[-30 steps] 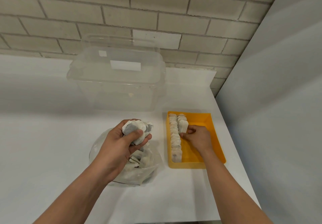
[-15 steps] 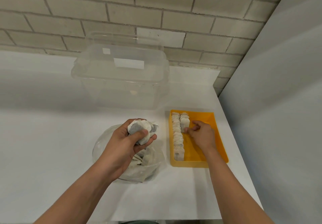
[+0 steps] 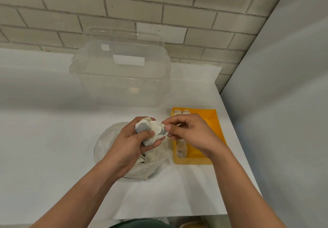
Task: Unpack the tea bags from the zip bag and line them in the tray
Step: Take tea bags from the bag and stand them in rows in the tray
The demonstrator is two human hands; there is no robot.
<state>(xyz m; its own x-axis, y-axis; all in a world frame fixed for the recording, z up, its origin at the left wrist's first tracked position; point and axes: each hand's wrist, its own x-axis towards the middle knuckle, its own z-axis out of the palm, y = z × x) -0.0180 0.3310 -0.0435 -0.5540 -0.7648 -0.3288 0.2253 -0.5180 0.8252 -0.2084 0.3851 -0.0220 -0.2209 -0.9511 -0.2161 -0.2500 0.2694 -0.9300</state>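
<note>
left hand (image 3: 131, 141) grips tea-bag bunch (image 3: 150, 130) above zip bag (image 3: 124, 156) | right hand (image 3: 190, 133) pinches one bag off bunch | tray (image 3: 214, 121) right of zip bag, on worktop (image 3: 44, 139), rows inside

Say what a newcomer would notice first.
The bright yellow plastic tray sits right of centre, pale tea bags lined along its left side. Beside it, the left hand grips a wad of tea bags over the clear zip bag; the right hand pinches one.

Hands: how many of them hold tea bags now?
2. The left hand grips a bunch of tea bags above the zip bag; the right hand pinches one tea bag at the bunch's right edge.
</note>
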